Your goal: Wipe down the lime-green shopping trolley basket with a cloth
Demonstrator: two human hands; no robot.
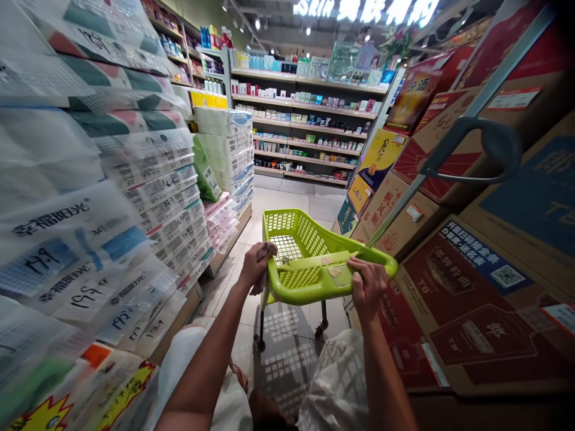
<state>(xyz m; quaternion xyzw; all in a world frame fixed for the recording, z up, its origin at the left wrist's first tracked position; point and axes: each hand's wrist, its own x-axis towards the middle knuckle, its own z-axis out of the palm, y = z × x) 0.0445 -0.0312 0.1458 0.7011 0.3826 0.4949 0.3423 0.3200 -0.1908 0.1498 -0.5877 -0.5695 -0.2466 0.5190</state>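
Note:
A lime-green plastic shopping cart (309, 290) stands in front of me, its slotted basket showing only bare mesh. My left hand (253, 267) is closed around a crumpled greyish cloth (259, 282), at the basket's near left corner. On the right, my right hand (369, 286) grips the near rim of the cart, its fingers curled over the flat handle panel. A long pale pole (398, 206) with a dark grey loop grip (477, 149) slants up to the right from behind the cart's right rim. Its lower end is hidden.
Wrapped paper packs (153, 179) with handwritten prices are stacked high along the left. Cardboard drink cartons (476, 299) line the right side closely. Beyond the tiled floor (287, 184), shelves of small boxes and bottles (309, 123) close off the aisle.

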